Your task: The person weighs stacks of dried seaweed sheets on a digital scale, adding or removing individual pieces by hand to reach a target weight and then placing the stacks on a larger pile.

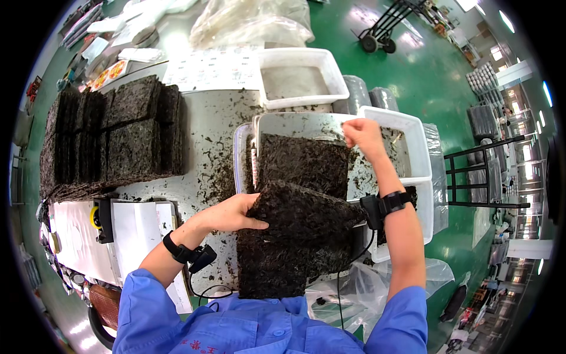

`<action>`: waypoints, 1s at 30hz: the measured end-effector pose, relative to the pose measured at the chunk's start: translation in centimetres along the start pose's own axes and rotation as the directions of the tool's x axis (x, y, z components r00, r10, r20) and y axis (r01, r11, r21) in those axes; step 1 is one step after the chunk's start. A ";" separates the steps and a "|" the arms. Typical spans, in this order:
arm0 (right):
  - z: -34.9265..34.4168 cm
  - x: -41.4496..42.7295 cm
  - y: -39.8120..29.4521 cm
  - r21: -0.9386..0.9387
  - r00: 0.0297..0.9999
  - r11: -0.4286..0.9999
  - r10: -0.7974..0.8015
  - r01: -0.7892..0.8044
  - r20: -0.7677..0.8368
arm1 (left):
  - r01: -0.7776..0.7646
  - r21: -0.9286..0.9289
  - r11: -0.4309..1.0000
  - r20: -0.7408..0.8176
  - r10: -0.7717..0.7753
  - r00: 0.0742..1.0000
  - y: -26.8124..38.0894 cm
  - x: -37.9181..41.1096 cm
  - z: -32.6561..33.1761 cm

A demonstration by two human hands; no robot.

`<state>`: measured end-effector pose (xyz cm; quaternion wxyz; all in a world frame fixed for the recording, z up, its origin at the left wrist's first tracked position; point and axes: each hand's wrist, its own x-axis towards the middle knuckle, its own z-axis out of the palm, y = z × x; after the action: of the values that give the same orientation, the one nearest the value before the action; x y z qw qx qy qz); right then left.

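Note:
My left hand (234,213) holds the left edge of a dark dried seaweed sheet (305,212), its thumb on top. That sheet is tilted above another stack of seaweed (274,272) close to my body. Further off, a flat seaweed sheet (305,163) lies on a shiny metal tray (300,121). Raised over the tray's right part is my right hand (361,136), fingers curled together; whether a small scrap is between them I cannot tell. Seaweed crumbs lie around the tray.
Tall stacks of seaweed sheets (132,128) stand at the left. White plastic bins (305,99) (418,146) are behind and right of the tray. A tape dispenser (102,221) sits on the left, clear plastic film (353,296) near my right side. A hand truck (389,26) stands beyond.

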<state>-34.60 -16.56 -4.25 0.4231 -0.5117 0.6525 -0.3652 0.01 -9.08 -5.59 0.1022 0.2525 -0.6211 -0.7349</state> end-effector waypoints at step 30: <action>5.1 -37.2 28.6 -0.543 0.814 0.624 0.299 -0.562 -0.498 | -0.382 0.922 -0.056 0.333 0.620 0.711 1.3 3.8 -3.2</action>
<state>-35.70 25.58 -25.50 0.1594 -0.3770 0.9090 -0.0788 -1.86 -13.88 -5.63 0.2408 0.0767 -0.9663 -0.0492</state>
